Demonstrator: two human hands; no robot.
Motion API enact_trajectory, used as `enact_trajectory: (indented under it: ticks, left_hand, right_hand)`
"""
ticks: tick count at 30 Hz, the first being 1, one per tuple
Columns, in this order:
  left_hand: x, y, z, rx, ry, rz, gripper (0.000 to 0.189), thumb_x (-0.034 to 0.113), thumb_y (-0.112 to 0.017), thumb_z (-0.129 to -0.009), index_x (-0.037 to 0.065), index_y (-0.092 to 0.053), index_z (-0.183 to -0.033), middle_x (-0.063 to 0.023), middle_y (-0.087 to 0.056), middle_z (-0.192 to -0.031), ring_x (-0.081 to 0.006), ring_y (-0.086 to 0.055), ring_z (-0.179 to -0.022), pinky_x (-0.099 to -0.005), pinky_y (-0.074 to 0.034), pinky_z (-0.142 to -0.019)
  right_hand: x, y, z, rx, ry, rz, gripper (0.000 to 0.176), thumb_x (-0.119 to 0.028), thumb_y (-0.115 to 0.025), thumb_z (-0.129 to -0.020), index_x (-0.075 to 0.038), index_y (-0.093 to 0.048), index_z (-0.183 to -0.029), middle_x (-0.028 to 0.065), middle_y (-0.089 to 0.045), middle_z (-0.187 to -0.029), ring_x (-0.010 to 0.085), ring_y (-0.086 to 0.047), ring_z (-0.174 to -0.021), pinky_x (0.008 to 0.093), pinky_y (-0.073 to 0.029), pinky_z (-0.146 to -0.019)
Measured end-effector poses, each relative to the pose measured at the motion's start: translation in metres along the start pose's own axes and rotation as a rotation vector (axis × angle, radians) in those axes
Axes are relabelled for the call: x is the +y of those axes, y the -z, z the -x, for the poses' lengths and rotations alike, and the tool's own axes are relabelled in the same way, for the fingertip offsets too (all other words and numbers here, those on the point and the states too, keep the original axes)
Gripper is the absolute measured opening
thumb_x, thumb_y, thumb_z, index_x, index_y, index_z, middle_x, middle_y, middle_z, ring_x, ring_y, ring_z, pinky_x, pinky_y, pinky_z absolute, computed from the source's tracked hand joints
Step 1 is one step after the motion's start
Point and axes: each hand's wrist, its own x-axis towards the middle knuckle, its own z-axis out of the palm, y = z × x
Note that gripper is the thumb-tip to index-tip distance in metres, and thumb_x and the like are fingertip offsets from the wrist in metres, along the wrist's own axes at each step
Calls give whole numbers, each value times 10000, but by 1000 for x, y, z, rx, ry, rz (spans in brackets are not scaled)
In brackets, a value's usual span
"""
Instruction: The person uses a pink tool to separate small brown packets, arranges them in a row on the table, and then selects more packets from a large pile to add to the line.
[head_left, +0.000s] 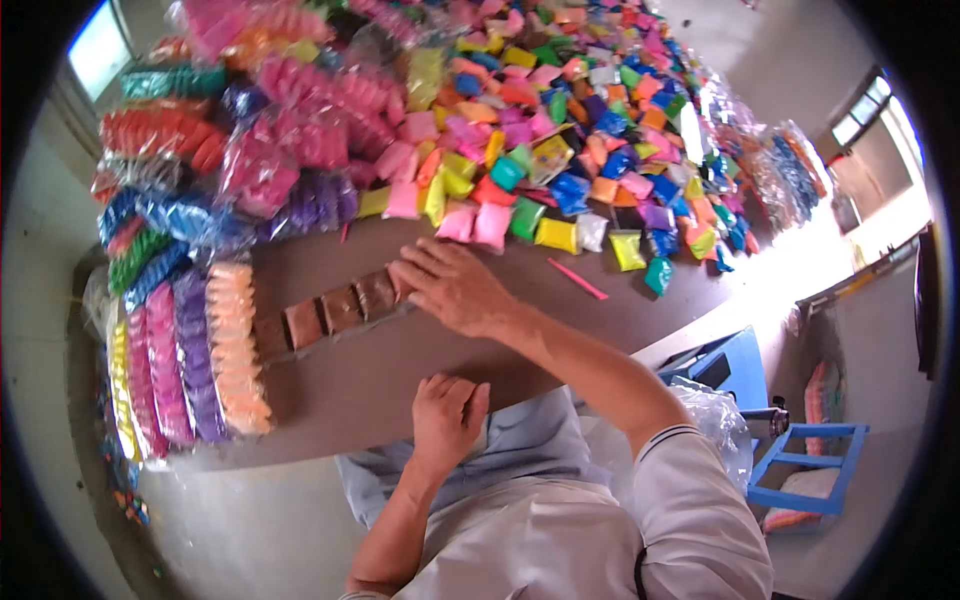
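Observation:
A row of brown packets (342,308) lies on the brown table. My right hand (455,285) reaches over the row's right end, its fingers stretched out and touching the last packet, which they partly cover. At the table's front edge, my left hand (447,418) is loosely closed, thumb a little apart; no object shows in it, though its palm is hidden. The row's left end meets a stack of peach packets (236,345). Beyond my right hand lie pink packets (492,224) and a yellow packet (556,235).
A large heap of loose coloured packets (600,120) covers the table's far side. Bagged bundles (300,140) pile up at far left, with purple rows (198,350) nearer. A pink stick (578,279) lies at right. A blue frame (808,465) stands beside the table.

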Motion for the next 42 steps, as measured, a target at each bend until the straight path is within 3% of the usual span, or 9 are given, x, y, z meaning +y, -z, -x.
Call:
enact_trajectory:
  ticks: [9, 12, 18, 20, 30, 33, 38, 42]
  left_hand:
    - [2, 2, -2, -42, -22, -24, 244, 72, -678, -872, 32, -523, -688, -136, -542, -670, -363, -491, -674, -441, -380, -639]
    - [5, 2, -1, -51, 12, -45, 247, 69, -669, -878, 31, -522, -684, -138, -540, -665, -364, -491, -674, -445, -378, -638]
    - [3, 0, -2, -43, 9, -56, 254, 73, -668, -875, 31, -522, -673, -143, -541, -662, -368, -496, -677, -451, -376, -638]
    - [4, 0, -1, -57, 20, -62, 245, 74, -671, -869, 34, -526, -676, -144, -544, -664, -369, -497, -680, -455, -378, -643]
    - [2, -10, 0, -40, -68, -199, 252, 87, -694, -846, 58, -523, -663, -128, -578, -670, -360, -539, -691, -461, -392, -643]
    - [4, -6, 1, -29, -43, -189, 254, 92, -681, -864, 46, -530, -665, -132, -569, -664, -368, -533, -690, -462, -390, -641]
    - [4, 15, -7, -213, 186, -67, 270, 140, -683, -896, 18, -560, -689, -157, -571, -675, -375, -547, -678, -454, -424, -629]
    - [-19, 38, -22, -187, 223, -209, 256, 163, -663, -924, -2, -599, -739, -193, -549, -665, -359, -559, -637, -445, -431, -605]
  right_hand:
    - [-5, -5, 2, 105, -40, 8, 537, -413, -523, -987, -37, -487, -1369, 181, -503, -1422, 350, -417, -1369, 479, -294, -1148]
    - [-4, 2, -7, 26, -34, -15, 579, -447, -469, -1012, -30, -461, -1414, 203, -475, -1458, 371, -398, -1398, 479, -272, -1175]
    - [-5, -18, -8, 59, -43, -24, 480, -353, -481, -1016, -5, -504, -1347, 187, -536, -1398, 333, -438, -1370, 464, -297, -1156]
    - [-7, -23, -5, 160, -9, 14, 426, -313, -495, -1002, 15, -558, -1266, 171, -596, -1318, 320, -490, -1312, 447, -322, -1130]
    - [-9, -22, -3, 123, -28, 77, 441, -302, -486, -998, 10, -546, -1303, 176, -570, -1366, 305, -472, -1340, 435, -308, -1146]
    - [-12, -19, -2, 171, -21, 41, 418, -292, -502, -992, 3, -555, -1284, 174, -568, -1355, 316, -472, -1333, 433, -320, -1140]
    - [-3, 4, 1, 472, -68, -76, 296, -193, -598, -936, -22, -599, -1178, 159, -574, -1288, 328, -507, -1268, 453, -421, -1051]
    - [61, 38, 3, 529, -98, -6, 237, -114, -640, -859, -28, -641, -1081, 146, -599, -1221, 329, -560, -1184, 473, -468, -984]
